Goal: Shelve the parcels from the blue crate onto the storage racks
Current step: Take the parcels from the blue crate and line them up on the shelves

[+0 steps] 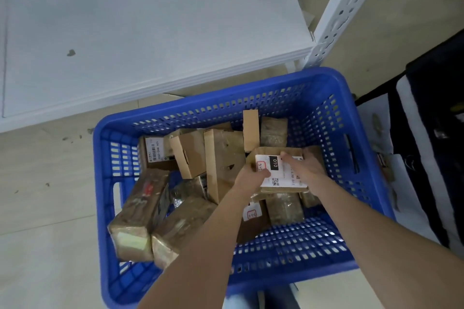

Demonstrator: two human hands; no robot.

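Fingers (288, 157) of both hands were curled around one small cardboard box (281, 173), which sat inside the crate (326, 113), in its right half, on top of other parcels. The left hand (251, 175) gripped the box's left edge with the thumb on the label. The right hand (307, 168) gripped the right edge, with the index finger lying across the top. This box was flat and rectangular, of plain brown board. It carried a white paper label with a black patch reading "010", a red-framed mark and a small square code. The crate was of glossy blue plastic, its walls pierced by rows of small slots, with a handle opening on each side. In its left half lay bulky parcels (135, 213) wrapped in shiny brown tape, and in the middle stood a tall box (221, 158) of bare board. Behind the crate was a smooth white shelf (150, 32) with a perforated metal post (351, 0).
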